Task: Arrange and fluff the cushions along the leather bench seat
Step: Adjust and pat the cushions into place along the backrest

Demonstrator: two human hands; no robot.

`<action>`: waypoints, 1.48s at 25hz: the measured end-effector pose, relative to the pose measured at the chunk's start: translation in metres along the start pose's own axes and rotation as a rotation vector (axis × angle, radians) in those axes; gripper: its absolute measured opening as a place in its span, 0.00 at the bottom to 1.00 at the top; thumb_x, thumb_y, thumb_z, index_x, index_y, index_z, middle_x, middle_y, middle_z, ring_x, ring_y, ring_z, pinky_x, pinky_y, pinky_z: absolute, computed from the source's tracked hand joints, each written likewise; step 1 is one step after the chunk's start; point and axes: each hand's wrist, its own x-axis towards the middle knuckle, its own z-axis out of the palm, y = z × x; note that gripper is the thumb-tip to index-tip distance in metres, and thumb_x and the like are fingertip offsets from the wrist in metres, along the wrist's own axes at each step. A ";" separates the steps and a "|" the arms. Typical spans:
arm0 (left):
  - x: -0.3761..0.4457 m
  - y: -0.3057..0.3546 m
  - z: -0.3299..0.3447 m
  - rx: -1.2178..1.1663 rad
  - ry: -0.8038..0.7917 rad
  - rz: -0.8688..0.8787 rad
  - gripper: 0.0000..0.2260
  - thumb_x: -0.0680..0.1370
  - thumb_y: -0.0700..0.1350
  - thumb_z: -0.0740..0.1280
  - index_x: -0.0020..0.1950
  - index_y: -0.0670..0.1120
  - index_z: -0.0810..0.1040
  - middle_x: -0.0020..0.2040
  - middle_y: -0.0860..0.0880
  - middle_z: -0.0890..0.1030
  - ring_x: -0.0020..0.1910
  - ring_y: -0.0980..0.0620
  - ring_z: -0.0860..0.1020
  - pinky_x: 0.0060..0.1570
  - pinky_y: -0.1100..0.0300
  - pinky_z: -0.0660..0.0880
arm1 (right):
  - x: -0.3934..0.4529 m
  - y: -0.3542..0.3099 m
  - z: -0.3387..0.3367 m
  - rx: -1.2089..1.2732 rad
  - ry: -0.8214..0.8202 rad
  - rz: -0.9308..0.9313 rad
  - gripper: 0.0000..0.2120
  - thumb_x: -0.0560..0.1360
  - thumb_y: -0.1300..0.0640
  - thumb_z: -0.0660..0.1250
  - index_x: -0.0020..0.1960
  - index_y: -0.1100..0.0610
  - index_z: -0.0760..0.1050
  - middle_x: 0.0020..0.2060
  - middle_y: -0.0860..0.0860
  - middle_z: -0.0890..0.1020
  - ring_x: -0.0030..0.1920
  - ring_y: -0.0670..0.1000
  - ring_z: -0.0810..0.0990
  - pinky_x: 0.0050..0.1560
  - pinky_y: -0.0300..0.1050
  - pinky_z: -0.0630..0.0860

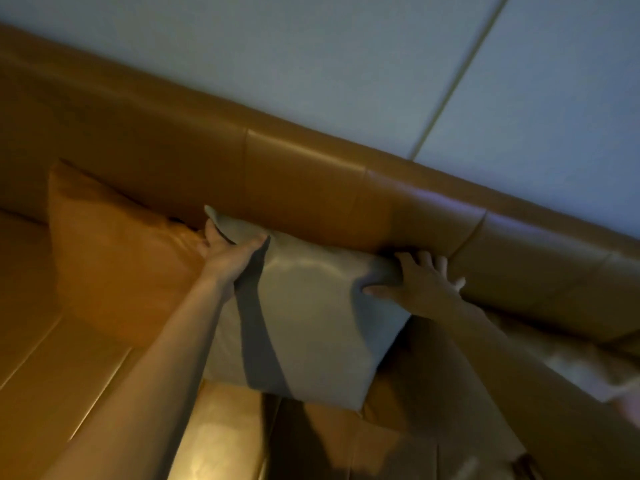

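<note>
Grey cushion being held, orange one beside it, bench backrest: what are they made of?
Grey cushion: satin-like woven fabric, likely; soft sheen, dents under both hands.
Orange cushion: similar shiny fabric; creased, pointed corner.
Backrest: tan leather or faux leather, smooth semi-gloss; stitched panel seams, broad highlights. Genuine or synthetic can't be told.

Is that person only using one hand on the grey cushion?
No: the left hand grips the grey cushion at its upper left corner while the right hand pinches its upper right corner against the leather backrest.
</note>
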 end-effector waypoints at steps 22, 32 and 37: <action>-0.067 -0.006 0.058 0.659 0.506 0.494 0.35 0.77 0.46 0.68 0.79 0.45 0.53 0.78 0.38 0.56 0.77 0.37 0.55 0.71 0.39 0.59 | -0.014 0.037 0.023 0.442 0.326 -0.081 0.35 0.75 0.34 0.61 0.77 0.48 0.60 0.74 0.51 0.64 0.75 0.56 0.57 0.71 0.64 0.59; -0.181 -0.031 0.265 1.370 -0.413 1.091 0.28 0.76 0.68 0.57 0.71 0.56 0.69 0.73 0.51 0.67 0.74 0.48 0.61 0.73 0.43 0.47 | -0.100 0.283 0.054 0.246 0.164 0.421 0.32 0.77 0.47 0.64 0.77 0.47 0.56 0.79 0.52 0.56 0.78 0.59 0.50 0.70 0.67 0.60; -0.182 -0.044 0.288 1.772 -0.396 0.897 0.49 0.68 0.73 0.63 0.79 0.55 0.42 0.80 0.46 0.51 0.79 0.42 0.50 0.66 0.28 0.31 | -0.089 0.305 0.060 0.242 0.143 0.319 0.47 0.73 0.44 0.71 0.80 0.43 0.42 0.80 0.50 0.37 0.79 0.61 0.36 0.68 0.74 0.58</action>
